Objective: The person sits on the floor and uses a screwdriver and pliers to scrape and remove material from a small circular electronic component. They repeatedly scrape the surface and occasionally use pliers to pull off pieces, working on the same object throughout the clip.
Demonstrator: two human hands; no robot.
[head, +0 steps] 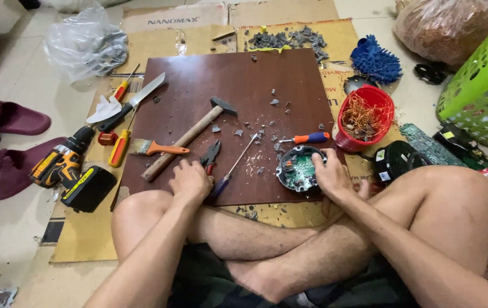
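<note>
Sitting cross-legged on the floor, a person works over a dark brown board (198,80) laid on flattened cardboard (84,239). Right hand (330,177) rests on the near right part of the board, fingers curled around the rim of a round black housing (298,170) with a green circuit board showing inside; thumb and fingers press its right edge. Left hand (190,181) lies knuckles-up at the board's near edge, fingers bent down over the handles of red-gripped pliers (210,155); whether it actually clamps them, cannot tell. A blue-handled screwdriver (234,165) lies just beside that hand. Wooden-handled hammer (187,138) runs diagonally across the board, an orange-handled paintbrush (155,148) touching its shaft. Small grey fragments scatter mid-board. Red bowl (378,102) of copper wire sits off the right edge. Yellow cordless drill (64,168) lies left, well apart.
</note>
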